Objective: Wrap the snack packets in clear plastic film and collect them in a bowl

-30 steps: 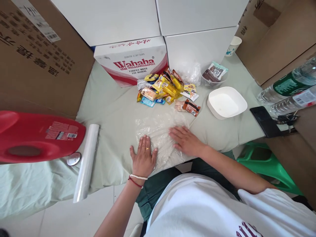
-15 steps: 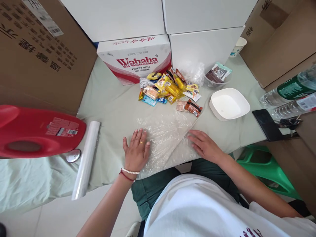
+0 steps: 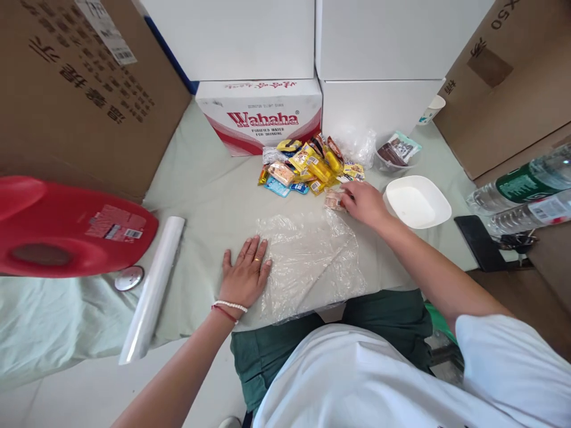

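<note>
A sheet of clear plastic wrap (image 3: 307,267) lies crinkled over the cloth in front of me. My left hand (image 3: 243,270) rests flat on its left edge, fingers spread, holding nothing. Beyond the sheet, my right hand (image 3: 363,203) closes its fingers over a brown snack packet, mostly hidden beneath them. Touching the fingertips from the left is a pinkish snack packet (image 3: 332,200). A pile of small wrapped snacks (image 3: 319,169) in yellow, blue and brown sits just behind. Right of the hand stands a white square bowl (image 3: 417,202).
A roll of plastic wrap (image 3: 154,285) and a red jug (image 3: 75,229) lie at left. A Wahaba-style carton, lettered Wahaha (image 3: 263,119), stands behind the snacks. On the right are a clear bowl of packets (image 3: 397,151), a black phone (image 3: 479,241) and water bottles (image 3: 521,184).
My right hand has left the plastic wrap and moved forward to the two loose snack packets, covering the brown one. My left hand stays on the sheet. The view has shifted slightly.
</note>
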The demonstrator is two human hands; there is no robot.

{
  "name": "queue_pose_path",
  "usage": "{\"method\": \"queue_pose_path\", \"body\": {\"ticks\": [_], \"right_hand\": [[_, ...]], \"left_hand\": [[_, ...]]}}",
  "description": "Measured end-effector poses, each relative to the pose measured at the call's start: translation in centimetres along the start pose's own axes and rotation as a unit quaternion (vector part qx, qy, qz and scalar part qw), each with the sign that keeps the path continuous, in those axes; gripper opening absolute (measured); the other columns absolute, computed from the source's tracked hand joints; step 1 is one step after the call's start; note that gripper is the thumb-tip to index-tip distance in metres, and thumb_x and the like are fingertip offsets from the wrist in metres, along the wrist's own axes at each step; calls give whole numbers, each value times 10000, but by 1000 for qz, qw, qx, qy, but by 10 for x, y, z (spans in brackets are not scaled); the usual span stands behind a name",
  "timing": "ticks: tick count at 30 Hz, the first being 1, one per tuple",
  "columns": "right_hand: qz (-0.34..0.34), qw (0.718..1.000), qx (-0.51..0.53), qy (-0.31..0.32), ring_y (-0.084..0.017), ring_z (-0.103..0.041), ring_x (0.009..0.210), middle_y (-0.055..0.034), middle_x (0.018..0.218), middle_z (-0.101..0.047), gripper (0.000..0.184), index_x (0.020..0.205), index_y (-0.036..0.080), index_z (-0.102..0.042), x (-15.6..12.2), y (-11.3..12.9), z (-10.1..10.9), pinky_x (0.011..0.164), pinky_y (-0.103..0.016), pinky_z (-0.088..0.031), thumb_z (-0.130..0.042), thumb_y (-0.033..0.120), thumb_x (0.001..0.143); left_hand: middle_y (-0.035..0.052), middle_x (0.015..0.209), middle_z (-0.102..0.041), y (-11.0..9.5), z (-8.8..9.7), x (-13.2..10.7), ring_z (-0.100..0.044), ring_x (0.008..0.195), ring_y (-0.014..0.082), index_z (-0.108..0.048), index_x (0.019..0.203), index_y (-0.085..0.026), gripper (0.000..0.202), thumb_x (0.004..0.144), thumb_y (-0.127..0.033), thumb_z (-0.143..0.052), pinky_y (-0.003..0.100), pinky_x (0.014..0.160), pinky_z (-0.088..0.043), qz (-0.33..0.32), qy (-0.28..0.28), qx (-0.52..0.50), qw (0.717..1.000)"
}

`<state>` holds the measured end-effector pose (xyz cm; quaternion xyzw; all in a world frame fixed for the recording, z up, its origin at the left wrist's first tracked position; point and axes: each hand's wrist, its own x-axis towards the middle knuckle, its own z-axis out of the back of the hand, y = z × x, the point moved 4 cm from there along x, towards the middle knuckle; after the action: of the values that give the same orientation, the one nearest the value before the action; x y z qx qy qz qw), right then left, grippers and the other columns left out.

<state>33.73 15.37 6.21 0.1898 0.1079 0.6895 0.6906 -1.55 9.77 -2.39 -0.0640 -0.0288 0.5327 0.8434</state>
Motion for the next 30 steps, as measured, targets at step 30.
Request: {"method": "queue_pose_path", "body": {"ticks": [30], "right_hand": [[250, 959, 85, 105, -287, -598, 1260, -153, 1462, -578, 357, 1348, 225, -640, -102, 95, -85, 976, -459, -577, -587, 354, 1019]], "left_hand": [[103, 1711, -300, -5, 5, -3, -310, 1582, 282, -334, 1634, -251, 604, 1071, -467, -296, 639, 1285, -50, 1, -13, -31, 999]]}}
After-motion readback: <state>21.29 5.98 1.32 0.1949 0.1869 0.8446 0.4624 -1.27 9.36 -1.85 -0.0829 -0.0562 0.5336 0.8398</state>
